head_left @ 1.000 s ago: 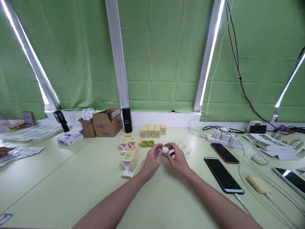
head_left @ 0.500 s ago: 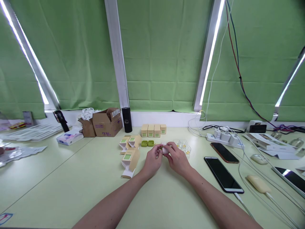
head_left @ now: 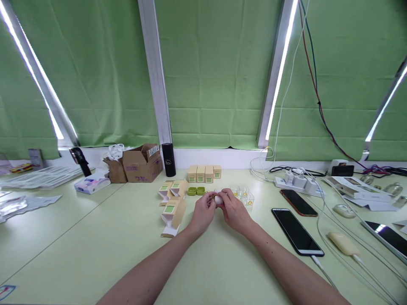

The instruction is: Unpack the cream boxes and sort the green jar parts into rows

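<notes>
The small white piece (head_left: 218,199) is over the worktop (head_left: 203,267), between the left hand (head_left: 203,212) and the right hand (head_left: 235,212), whose fingers pinch it from opposite sides. It is probably light and smooth, perhaps slippery; firmness I cannot tell. Its sides suit a gentle hold, near the thin yellowish edge (head_left: 214,196).

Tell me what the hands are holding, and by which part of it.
A small whitish object, held about its sides by the fingers of the left hand and right hand; exact contact points are hidden.
</notes>
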Tool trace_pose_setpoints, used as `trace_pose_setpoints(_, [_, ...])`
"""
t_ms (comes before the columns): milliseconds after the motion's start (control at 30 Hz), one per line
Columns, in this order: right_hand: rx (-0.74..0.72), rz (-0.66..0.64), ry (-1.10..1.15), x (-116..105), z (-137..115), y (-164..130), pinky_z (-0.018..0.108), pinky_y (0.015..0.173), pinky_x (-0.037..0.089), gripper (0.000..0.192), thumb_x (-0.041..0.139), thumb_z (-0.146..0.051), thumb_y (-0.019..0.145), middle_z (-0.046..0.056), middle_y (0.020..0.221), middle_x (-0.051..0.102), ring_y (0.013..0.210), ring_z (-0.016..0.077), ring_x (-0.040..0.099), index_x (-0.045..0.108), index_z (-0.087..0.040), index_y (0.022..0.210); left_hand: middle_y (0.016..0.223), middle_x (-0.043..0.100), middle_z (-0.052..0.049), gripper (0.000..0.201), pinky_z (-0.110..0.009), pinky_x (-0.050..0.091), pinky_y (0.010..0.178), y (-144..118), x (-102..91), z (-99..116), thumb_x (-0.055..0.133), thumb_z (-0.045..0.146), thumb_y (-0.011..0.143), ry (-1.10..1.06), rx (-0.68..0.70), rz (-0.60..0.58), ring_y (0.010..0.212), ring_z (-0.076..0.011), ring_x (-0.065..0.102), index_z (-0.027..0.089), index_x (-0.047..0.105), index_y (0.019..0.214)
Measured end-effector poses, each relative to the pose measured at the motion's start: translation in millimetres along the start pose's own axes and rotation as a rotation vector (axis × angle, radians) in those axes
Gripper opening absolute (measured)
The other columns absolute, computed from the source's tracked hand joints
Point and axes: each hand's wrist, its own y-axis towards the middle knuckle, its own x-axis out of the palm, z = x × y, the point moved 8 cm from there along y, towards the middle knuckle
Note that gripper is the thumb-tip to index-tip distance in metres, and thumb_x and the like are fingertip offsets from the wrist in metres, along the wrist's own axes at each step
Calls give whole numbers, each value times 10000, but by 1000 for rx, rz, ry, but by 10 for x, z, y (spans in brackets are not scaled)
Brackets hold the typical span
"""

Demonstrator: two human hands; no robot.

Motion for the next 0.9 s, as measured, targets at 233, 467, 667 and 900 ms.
trace_pose_setpoints(233, [14, 1, 18, 24, 16, 5, 383, 699, 611, 326, 464, -102, 982, 141, 1218, 562, 902, 243, 658, 499, -183, 1296, 1062, 770, -102, 248, -360, 613, 838, 10, 16, 3, 576, 204, 891, 72, 8, -9, 925, -219, 740, 174, 697, 1106])
trace_pose_setpoints(467, [39, 12, 231, -34, 83, -32, 389, 782, 628, 388, 459, -101, 990, 122, 1262, 517, 964, 221, 665, 520, -245, 1345, 1068, 741, -101, 239, -381, 578, 869, 3, -44, 127, 636, 278, 878, 96, 76, -61, 950, -225, 709, 169, 670, 1087])
trace_pose_setpoints(667, [3, 3, 413, -59, 73, -50, 415, 890, 618, 488, 423, -30, 946, 109, 1301, 453, 1051, 200, 651, 605, -289, 1317, 1302, 693, -101, 466, -418, 483, 986, -21, -65, 194, 703, 203, 804, 260, 146, -145, 1129, -257, 633, 219, 651, 1266])
trace_pose_setpoints(900, [268, 199, 699, -20, 301, -58, 392, 843, 639, 334, 526, -195, 955, 107, 1275, 576, 1071, 219, 694, 611, -258, 1271, 1118, 713, -48, 391, -381, 496, 902, -52, -87, 231, 758, 147, 754, 332, 150, -33, 982, -220, 628, 225, 639, 1118])
